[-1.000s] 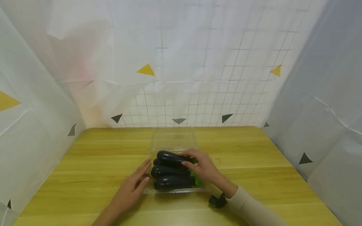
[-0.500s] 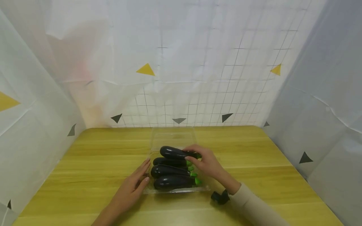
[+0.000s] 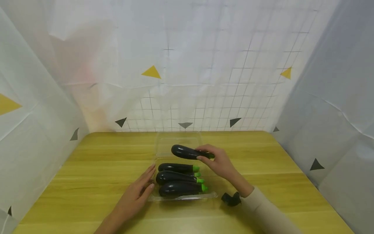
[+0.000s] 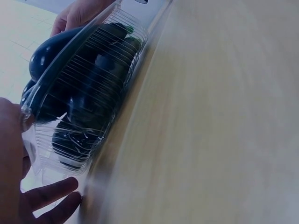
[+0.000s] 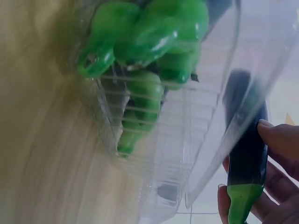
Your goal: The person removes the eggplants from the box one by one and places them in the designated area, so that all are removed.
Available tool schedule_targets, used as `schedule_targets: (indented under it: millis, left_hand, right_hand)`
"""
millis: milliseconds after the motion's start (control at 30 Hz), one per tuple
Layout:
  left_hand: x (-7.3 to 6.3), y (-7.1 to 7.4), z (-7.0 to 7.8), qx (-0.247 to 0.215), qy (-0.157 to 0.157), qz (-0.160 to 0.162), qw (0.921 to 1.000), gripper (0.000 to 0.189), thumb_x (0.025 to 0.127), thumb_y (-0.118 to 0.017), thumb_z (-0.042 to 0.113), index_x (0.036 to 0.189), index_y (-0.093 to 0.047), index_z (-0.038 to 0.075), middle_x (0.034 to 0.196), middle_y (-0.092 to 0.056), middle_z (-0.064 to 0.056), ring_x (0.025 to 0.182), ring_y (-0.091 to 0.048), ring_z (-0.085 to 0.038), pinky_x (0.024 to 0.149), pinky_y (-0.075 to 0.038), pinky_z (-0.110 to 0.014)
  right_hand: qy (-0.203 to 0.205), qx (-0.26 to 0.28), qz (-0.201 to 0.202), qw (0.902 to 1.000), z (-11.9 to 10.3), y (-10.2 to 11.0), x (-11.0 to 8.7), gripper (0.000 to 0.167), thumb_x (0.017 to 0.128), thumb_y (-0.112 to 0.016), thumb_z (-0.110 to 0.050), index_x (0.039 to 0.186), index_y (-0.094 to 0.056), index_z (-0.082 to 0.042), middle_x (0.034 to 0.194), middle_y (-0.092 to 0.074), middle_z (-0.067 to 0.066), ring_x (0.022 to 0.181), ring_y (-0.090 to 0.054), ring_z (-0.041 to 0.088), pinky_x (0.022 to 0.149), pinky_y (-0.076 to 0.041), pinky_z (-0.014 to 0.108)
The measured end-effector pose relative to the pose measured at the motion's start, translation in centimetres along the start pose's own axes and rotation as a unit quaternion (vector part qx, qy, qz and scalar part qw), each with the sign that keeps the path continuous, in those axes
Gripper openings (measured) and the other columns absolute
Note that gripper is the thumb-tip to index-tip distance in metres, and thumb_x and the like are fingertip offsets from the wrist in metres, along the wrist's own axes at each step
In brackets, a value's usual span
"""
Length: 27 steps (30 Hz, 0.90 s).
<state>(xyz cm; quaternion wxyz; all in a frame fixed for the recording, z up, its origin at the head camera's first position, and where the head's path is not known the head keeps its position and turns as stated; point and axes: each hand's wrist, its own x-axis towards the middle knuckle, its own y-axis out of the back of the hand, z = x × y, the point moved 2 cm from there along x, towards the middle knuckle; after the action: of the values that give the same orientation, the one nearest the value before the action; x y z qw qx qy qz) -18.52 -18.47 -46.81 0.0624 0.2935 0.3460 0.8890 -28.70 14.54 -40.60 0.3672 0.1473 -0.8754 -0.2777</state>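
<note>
Pinching one eggplant [image 3: 184, 151] near its stem end, the right hand [image 3: 217, 161] has it in the air, toward the far side of the clear container [image 3: 182, 197] (whether directly above, I cannot tell). In the head view this hand covers most of its green cap [image 5: 244, 199]; the right wrist view shows the cap plainly, also other green caps [image 5: 147, 42] inside the container. The left wrist view shows two stretched fingers [image 4: 51, 193] of the left hand [image 3: 135, 193], which touches the container's left side without grasping. The held eggplant's long axis runs across the table [image 3: 102, 169], slanting slightly, rounded end to the left. Its skin is nearly black, smooth and shiny.
</note>
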Motion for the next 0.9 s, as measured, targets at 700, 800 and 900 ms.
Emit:
schedule_targets:
  millis: [700, 800, 900]
  left_hand:
    - [-0.2, 0.0, -0.1, -0.005, -0.005, 0.003, 1.0, 0.052, 0.109, -0.057, 0.016, 0.158, -0.045, 0.006, 0.165, -0.036, -0.006, 0.147, -0.037, -0.026, 0.118, -0.018, -0.018]
    - [-0.1, 0.0, -0.1, -0.003, -0.009, 0.004, 0.9999, 0.051, 0.109, -0.057, 0.017, 0.158, -0.044, 0.006, 0.165, -0.036, -0.006, 0.147, -0.038, -0.028, 0.118, -0.019, -0.018]
    - [-0.1, 0.0, -0.1, -0.004, -0.011, 0.004, 0.9999, 0.051, 0.109, -0.057, 0.017, 0.158, -0.044, 0.006, 0.165, -0.036, -0.007, 0.147, -0.038, -0.027, 0.118, -0.019, -0.018]
  right_hand:
    - [-0.011, -0.01, 0.016, 0.9998, 1.2, 3.7, 0.6, 0.031, 0.096, -0.077, -0.013, 0.127, -0.074, -0.011, 0.122, -0.073, 0.001, 0.105, -0.069, 0.02, 0.082, -0.06, 0.043]
    - [-0.02, -0.013, 0.017, 0.9996, 1.3, 4.1, 0.7, 0.031, 0.096, -0.078, -0.014, 0.126, -0.075, -0.011, 0.123, -0.073, 0.002, 0.107, -0.069, 0.021, 0.082, -0.06, 0.044]
    - [-0.029, -0.015, 0.017, 0.9993, 1.4, 4.4, 0.8, 0.031, 0.096, -0.078, -0.014, 0.127, -0.075, -0.01, 0.124, -0.073, 0.003, 0.108, -0.069, 0.022, 0.082, -0.06, 0.045]
